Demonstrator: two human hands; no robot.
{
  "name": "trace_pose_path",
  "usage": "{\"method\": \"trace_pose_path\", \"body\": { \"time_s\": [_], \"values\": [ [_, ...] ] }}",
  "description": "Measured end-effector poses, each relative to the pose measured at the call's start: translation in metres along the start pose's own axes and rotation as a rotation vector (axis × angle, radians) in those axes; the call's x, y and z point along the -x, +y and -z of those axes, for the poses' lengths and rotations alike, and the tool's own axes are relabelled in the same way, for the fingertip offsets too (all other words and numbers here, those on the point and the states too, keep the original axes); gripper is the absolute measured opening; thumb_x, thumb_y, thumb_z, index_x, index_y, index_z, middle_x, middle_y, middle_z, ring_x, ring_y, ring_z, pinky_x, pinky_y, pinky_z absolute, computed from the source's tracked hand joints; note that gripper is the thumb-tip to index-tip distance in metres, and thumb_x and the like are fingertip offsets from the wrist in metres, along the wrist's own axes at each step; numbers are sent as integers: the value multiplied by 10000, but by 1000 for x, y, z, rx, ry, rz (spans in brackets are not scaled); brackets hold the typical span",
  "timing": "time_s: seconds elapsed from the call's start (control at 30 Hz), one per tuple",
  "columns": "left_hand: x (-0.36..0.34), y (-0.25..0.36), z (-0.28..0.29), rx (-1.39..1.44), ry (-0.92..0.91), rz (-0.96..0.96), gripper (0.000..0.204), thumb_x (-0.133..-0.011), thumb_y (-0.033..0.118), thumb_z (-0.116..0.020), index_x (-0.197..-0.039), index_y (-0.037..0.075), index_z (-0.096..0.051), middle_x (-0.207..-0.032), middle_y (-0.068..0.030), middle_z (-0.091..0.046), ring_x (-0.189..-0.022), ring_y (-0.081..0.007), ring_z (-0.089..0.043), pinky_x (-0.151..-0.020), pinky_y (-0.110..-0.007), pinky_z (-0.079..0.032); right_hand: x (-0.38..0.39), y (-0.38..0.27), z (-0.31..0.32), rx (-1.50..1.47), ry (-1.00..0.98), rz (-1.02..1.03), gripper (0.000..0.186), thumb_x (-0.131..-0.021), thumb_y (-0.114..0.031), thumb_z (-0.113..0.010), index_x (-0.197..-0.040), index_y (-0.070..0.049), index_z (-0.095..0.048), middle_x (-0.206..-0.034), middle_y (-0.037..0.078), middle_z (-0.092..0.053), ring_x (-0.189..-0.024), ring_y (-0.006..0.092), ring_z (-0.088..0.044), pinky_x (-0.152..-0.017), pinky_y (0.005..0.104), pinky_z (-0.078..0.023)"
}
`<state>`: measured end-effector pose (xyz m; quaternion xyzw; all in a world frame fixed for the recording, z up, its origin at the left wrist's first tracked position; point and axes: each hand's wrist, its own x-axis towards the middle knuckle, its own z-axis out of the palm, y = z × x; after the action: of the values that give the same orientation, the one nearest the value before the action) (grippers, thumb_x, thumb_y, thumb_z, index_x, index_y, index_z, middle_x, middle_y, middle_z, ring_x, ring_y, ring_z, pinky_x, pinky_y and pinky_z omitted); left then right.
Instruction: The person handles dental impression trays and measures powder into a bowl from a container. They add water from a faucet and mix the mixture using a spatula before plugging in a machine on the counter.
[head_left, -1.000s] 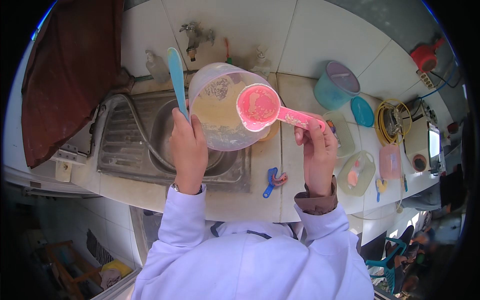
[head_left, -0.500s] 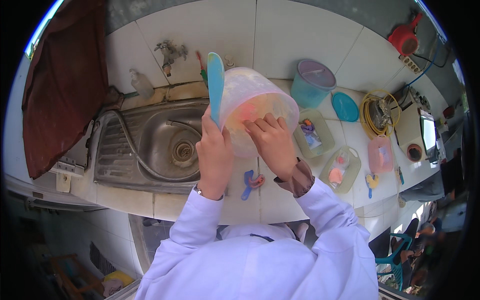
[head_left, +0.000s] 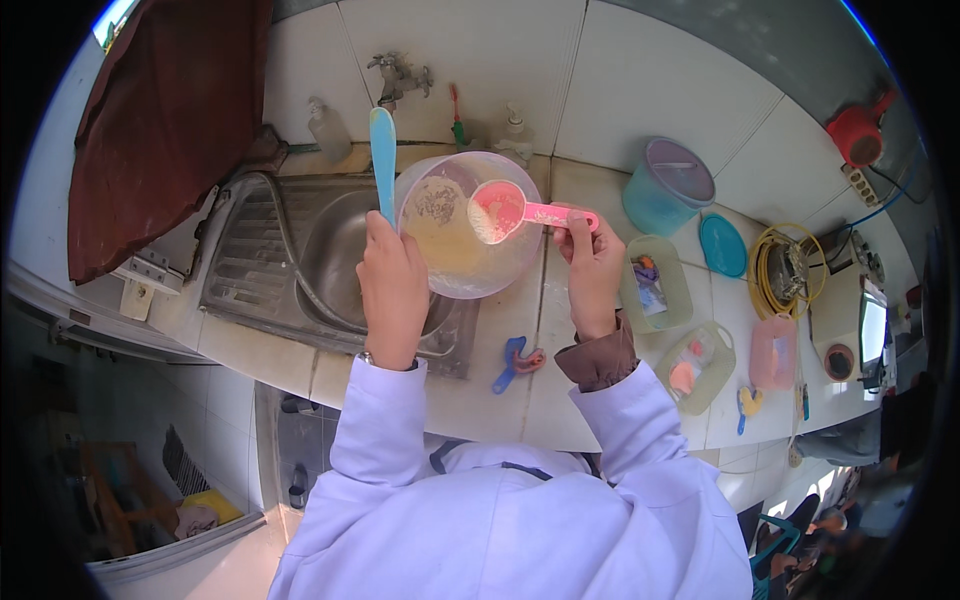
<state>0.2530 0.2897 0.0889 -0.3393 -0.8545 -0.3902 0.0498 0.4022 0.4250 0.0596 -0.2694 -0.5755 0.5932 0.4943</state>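
Observation:
My left hand (head_left: pixel 392 290) is closed on a light blue spatula (head_left: pixel 383 150), held upright against the left side of a translucent pale-pink tub (head_left: pixel 450 265), whose rim it also seems to grip. The tub is tilted toward me over the sink, with pale powder inside. My right hand (head_left: pixel 590 270) is closed on the handle of a pink scoop (head_left: pixel 497 211), which has powder in it and is over the tub's opening. A blue impression tray with pink material (head_left: pixel 515 360) lies on the counter below the tub.
A steel sink (head_left: pixel 250 250) with hose, a tap (head_left: pixel 395 75) and pump bottles stand behind. To the right are a lidded teal bucket (head_left: pixel 668 190), teal lid (head_left: pixel 723 245), several plastic containers, coiled yellow hose (head_left: pixel 760 270) and an appliance. A person's legs (head_left: pixel 840 445) show at far right.
A half second ago my right hand was at the tub with the scoop down inside; now the scoop is raised at the opening with powder in it. Both hands have shifted slightly.

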Motion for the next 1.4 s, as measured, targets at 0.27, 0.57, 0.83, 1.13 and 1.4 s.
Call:
{"method": "trace_pose_path", "body": {
  "time_s": [0.27, 0.57, 0.83, 1.13, 1.4],
  "values": [
    [-26, -85, 20, -166, 163, 122, 132, -941, 114, -425, -949, -12, -390, -854, -307, -594, -822, -503, -577, -698, -567, -442, -17, 30, 8, 80, 27, 12, 232, -984, -173, -523, -1048, 2, -660, -794, 22, -606, -677, 62, -489, -616, 215, -397],
    [-32, -119, 18, -126, 136, 198, 154, -937, 120, -429, -959, -30, -401, -839, -323, -592, -812, -509, -570, -692, -562, -429, 2, 62, 15, 627, -167, 354, 185, -936, -87, -577, -1094, -30, -656, -934, 118, -652, -799, 247, -573, -705, 325, -467],
    [-34, -116, 13, -110, 134, 149, 156, -936, 116, -424, -961, -36, -401, -850, -331, -588, -829, -516, -560, -696, -563, -421, 5, 73, 22, 699, -193, 484, 180, -939, -79, -577, -1080, -10, -663, -965, 127, -675, -846, 231, -626, -768, 308, -479],
    [-31, -111, 15, -75, 115, 174, 162, -939, 123, -423, -960, -35, -397, -861, -329, -585, -836, -516, -556, -700, -557, -413, 13, 81, 22, 574, -116, 337, 197, -914, -58, -601, -1098, -36, -667, -973, 125, -673, -844, 234, -620, -764, 320, -481],
    [-28, -112, 15, -82, 153, 152, 161, -939, 129, -421, -945, -30, -399, -851, -327, -582, -821, -521, -550, -697, -563, -407, 18, 92, 25, 635, -182, 328, 201, -925, -84, -599, -1109, -44, -669, -947, 111, -668, -811, 207, -607, -742, 315, -471]
  ]
}}
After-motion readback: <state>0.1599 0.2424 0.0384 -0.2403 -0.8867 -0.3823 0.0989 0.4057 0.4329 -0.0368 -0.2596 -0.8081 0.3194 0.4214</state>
